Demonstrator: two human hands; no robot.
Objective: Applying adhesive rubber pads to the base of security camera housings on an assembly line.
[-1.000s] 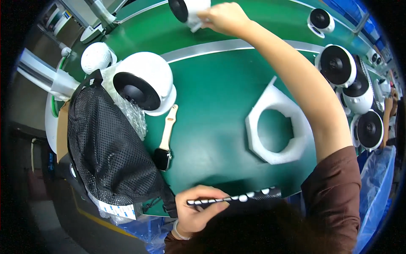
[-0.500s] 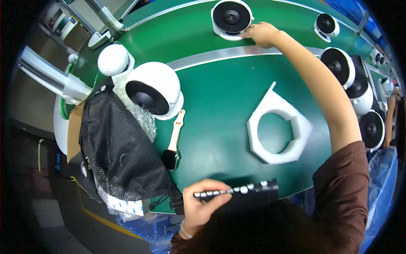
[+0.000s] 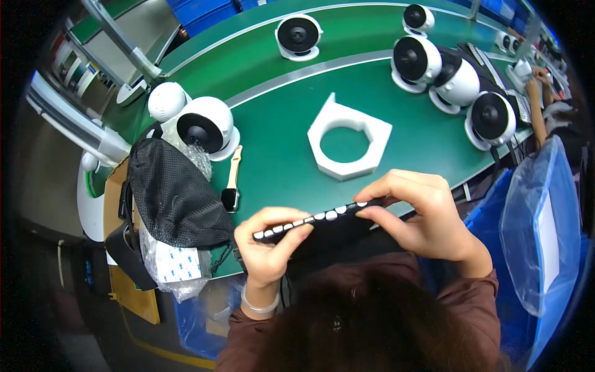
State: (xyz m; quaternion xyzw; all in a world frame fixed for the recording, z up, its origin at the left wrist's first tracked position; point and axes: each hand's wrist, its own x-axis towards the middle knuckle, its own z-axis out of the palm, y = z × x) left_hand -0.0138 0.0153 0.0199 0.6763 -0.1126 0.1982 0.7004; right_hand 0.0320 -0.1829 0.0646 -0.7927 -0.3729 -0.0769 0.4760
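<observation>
Left hand (image 3: pixel 265 245) and right hand (image 3: pixel 424 214) are pinching a strip (image 3: pixel 331 215) between fingers; foam (image 3: pixel 347 170) is lying beyond the fingertips.

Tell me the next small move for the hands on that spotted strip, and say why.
I'd probably shift the strip slightly forward, over the table. The left hand and right hand both pinch it between thumb and fingers, and it appears close to the near edge; farther in, the table could catch it if it slipped.
</observation>
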